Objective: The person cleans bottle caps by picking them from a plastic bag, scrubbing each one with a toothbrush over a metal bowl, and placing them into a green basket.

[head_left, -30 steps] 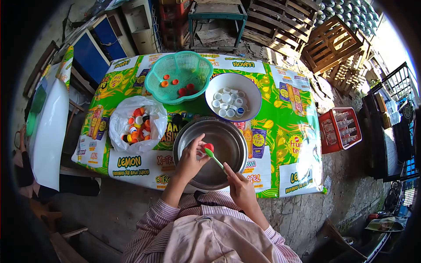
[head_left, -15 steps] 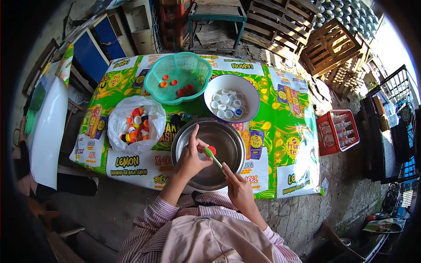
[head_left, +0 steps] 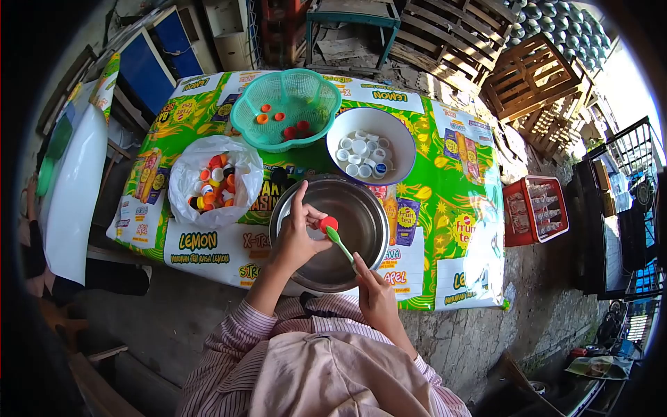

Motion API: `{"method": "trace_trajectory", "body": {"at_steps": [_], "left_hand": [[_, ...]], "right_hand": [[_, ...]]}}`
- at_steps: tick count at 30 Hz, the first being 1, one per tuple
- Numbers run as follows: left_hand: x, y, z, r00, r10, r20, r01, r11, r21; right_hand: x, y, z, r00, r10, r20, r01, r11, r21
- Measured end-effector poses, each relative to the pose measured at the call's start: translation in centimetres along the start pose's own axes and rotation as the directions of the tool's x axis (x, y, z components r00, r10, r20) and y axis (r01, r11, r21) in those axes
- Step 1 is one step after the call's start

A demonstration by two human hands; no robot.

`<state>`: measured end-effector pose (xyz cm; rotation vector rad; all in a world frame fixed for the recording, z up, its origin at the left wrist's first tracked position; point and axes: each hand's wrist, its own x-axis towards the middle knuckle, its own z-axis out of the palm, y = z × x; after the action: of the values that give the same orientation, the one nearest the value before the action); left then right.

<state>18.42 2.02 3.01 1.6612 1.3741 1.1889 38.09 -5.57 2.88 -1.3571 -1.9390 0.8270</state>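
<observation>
Over a steel basin (head_left: 377, 217) near the table's front edge, my left hand (head_left: 299, 236) pinches a red bottle cap (head_left: 328, 223), its index finger pointing up. Its fingers partly hide the cap. My right hand (head_left: 377, 295) is closed round the lower end of a slim light-green tool, apparently a toothbrush (head_left: 343, 248). The tool's wider end touches or nearly touches the cap; bristles cannot be made out. A white plastic bag (head_left: 182, 174) of red, orange, white and black caps sits left of the basin.
Behind the basin, a green plastic basket (head_left: 243, 128) holds several red and orange caps. A blue-rimmed white bowl (head_left: 404, 139) with white caps stands beside it. A red crate (head_left: 514, 208) is right of the table. Wooden pallets (head_left: 531, 76) and a stool (head_left: 353, 14) stand beyond.
The cap and the tool's end have moved slightly up and left, and more of the cap's red face shows. Both hands keep their hold. The whole view has shifted a little.
</observation>
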Motion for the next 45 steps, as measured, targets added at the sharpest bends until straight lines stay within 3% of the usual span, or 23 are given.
{"method": "trace_trajectory", "body": {"at_steps": [4, 8, 11, 13, 15, 20, 23, 25, 27, 29, 30, 33, 34, 36, 37, 39, 41, 43, 45], "left_hand": [[-0.5, -0.6, 0.3, 1.0, -0.003, 0.002, 0.003, 1.0, -0.006], [-0.6, 0.2, 0.2, 0.998, 0.049, 0.026, -0.05, 0.999, 0.02], [-0.6, 0.6, 0.2, 0.997, 0.078, 0.02, -0.078, 0.997, 0.008], [-0.6, 0.6, 0.1, 0.999, 0.048, 0.013, -0.048, 0.999, -0.002], [-0.5, 0.6, 0.0, 0.998, 0.061, 0.021, -0.061, 0.998, 0.028], [-0.6, 0.4, 0.2, 0.998, 0.065, 0.0, -0.065, 0.997, -0.032], [-0.7, 0.2, 0.2, 0.998, 0.054, -0.015, -0.055, 0.991, -0.12], [-0.7, -0.2, 0.5, 0.998, 0.043, -0.045, -0.049, 0.99, -0.135], [-0.9, -0.4, 0.5, 0.998, -0.012, -0.064, 0.0, 0.982, -0.186], [-0.7, -0.6, 0.6, 1.0, -0.021, -0.017, 0.016, 0.971, -0.237], [-0.6, -0.3, 0.5, 0.999, -0.027, -0.017, 0.021, 0.961, -0.275], [-0.5, -0.8, 0.4, 0.998, -0.019, -0.064, -0.002, 0.95, -0.313], [0.0, -0.4, 0.0, 0.996, -0.01, -0.085, -0.013, 0.965, -0.261], [2.1, -0.6, -1.7, 0.985, 0.098, -0.143, -0.09, 0.994, 0.06], [3.9, -1.1, -2.7, 0.969, 0.184, -0.166, -0.154, 0.972, 0.18], [7.5, -3.7, -4.5, 0.953, 0.237, -0.191, -0.142, 0.901, 0.409], [11.3, -6.4, -6.0, 0.941, 0.237, -0.241, -0.114, 0.894, 0.433], [14.3, -7.5, -7.1, 0.976, -0.01, -0.215, 0.078, 0.948, 0.31], [16.8, -9.4, -7.8, 0.977, -0.058, -0.205, 0.136, 0.911, 0.39]], "right_hand": [[0.2, 1.2, 0.2, 0.988, 0.038, -0.147, -0.04, 0.999, -0.014], [0.1, 0.3, -0.1, 0.999, -0.043, 0.017, 0.043, 0.999, -0.022], [0.9, 0.7, 0.2, 0.987, -0.004, -0.158, -0.001, 1.0, -0.031], [1.1, 0.6, -0.2, 0.987, -0.012, -0.161, 0.009, 1.0, -0.024], [1.0, 0.0, -0.4, 0.998, -0.059, 0.018, 0.06, 0.996, -0.064], [1.5, 0.0, 0.0, 0.995, 0.03, -0.091, -0.025, 0.998, 0.049], [0.7, 0.0, -0.3, 0.999, -0.033, 0.03, 0.032, 0.999, 0.024], [0.6, 0.4, -0.4, 0.995, 0.044, -0.091, -0.04, 0.998, 0.049], [0.5, 0.3, -0.9, 0.992, 0.052, -0.111, -0.054, 0.998, -0.012], [-0.1, 0.3, -0.9, 0.999, 0.034, 0.027, -0.032, 0.997, -0.075], [0.1, 0.7, -0.4, 1.0, 0.016, -0.013, -0.015, 1.0, 0.027], [0.7, 1.8, -0.5, 0.985, 0.102, -0.137, -0.113, 0.991, -0.072], [0.7, 1.3, -0.8, 0.985, 0.084, -0.153, -0.096, 0.993, -0.074], [0.5, 1.2, -1.0, 0.991, 0.103, -0.088, -0.11, 0.992, -0.07], [0.6, 1.3, -1.0, 0.993, 0.11, -0.044, -0.113, 0.991, -0.065], [0.4, 1.4, -0.7, 0.995, 0.09, -0.046, -0.093, 0.994, -0.06], [0.4, 1.8, -0.5, 0.994, 0.085, -0.064, -0.086, 0.996, -0.022], [0.5, 1.6, -0.8, 0.993, 0.102, -0.062, -0.104, 0.994, -0.027], [0.4, 1.6, -1.0, 0.985, 0.156, -0.069, -0.159, 0.987, -0.039]]}}
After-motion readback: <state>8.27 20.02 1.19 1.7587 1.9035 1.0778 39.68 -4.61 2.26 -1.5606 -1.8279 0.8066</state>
